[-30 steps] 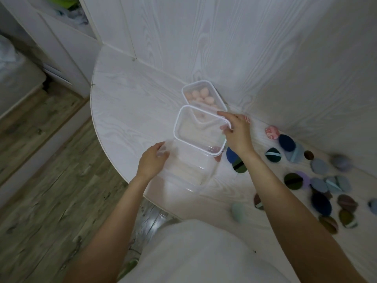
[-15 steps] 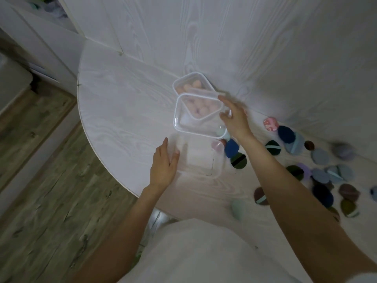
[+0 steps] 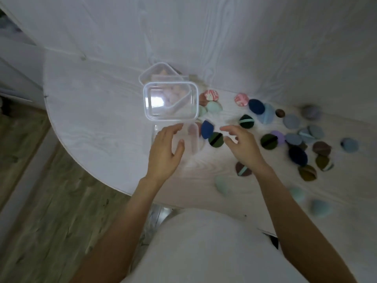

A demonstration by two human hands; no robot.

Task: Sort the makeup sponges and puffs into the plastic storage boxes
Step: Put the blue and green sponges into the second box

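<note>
Makeup puffs [image 3: 295, 139] lie scattered over the right half of the white surface [image 3: 91, 123], teal sponges [image 3: 222, 183] nearest the person. Left hand [image 3: 163, 152] touches a clear box [image 3: 189, 139], fingers relaxed, grasping nothing. Right hand [image 3: 242, 147] hovers just beside a green puff [image 3: 215, 139], fingers loosely spread, empty. Beyond, a clear lidded box [image 3: 171, 102] overlaps a farther box [image 3: 157, 73] holding pink sponges.
</note>
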